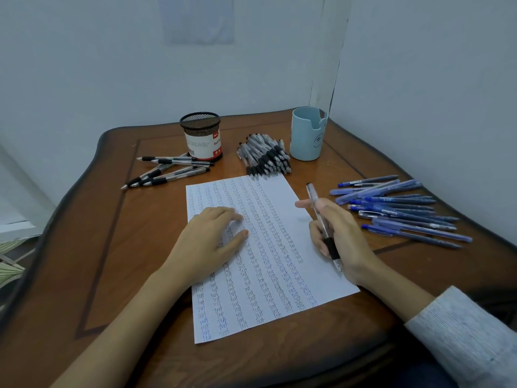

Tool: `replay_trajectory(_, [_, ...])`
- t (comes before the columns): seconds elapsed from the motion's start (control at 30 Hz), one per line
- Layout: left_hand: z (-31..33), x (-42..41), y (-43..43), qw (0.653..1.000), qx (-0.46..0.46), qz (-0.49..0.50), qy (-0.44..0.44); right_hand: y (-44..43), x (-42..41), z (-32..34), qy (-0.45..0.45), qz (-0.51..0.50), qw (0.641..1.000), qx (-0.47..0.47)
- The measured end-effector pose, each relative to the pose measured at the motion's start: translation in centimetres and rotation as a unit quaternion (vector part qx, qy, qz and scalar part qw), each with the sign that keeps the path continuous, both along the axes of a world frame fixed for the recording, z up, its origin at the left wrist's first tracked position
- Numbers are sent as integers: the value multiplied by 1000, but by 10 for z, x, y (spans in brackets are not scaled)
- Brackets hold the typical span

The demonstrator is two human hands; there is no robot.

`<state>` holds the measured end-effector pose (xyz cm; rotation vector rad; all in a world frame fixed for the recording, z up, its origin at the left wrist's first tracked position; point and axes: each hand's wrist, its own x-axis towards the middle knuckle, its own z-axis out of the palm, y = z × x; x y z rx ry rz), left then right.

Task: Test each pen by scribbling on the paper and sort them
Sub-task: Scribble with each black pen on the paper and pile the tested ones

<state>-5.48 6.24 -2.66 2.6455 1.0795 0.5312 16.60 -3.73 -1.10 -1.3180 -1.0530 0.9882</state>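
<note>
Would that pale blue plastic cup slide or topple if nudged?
No pens stick out of the pale blue plastic cup, so it is probably light. Taller than wide, it might tip if pushed high. A low nudge would likely slide it on the polished wooden table.

Left grip (pixel 212 242): flat on the paper (pixel 279 196), fingers spread.
Right grip (pixel 340 238): holds a clear pen (pixel 321 222), tip by the paper's right edge.
Counter (pixel 112 247): clear-pen pile (pixel 264 156), blue pens (pixel 397 208), mesh holder (pixel 202 138), blue cup (pixel 306 134).
</note>
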Motion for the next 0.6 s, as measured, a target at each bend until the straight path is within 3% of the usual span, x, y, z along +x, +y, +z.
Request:
replay_trajectory(0.33, [0, 0, 3, 1000, 6, 16, -7, -3, -7, -3, -101, 13, 994, 28])
replay_trajectory(0.43, [2, -1, 4, 999, 4, 34, -19, 0, -6, -2, -82, 18, 996, 10])
replay_trajectory(0.53, [3, -3, 7, 998, 2, 55, -26, 8, -3, 2, -7, 44, 998, -50])
replay_trajectory(0.6, [3, -4, 10, 997, 5, 67, -25, 18, 0, 11, -12, 62, 993, -95])
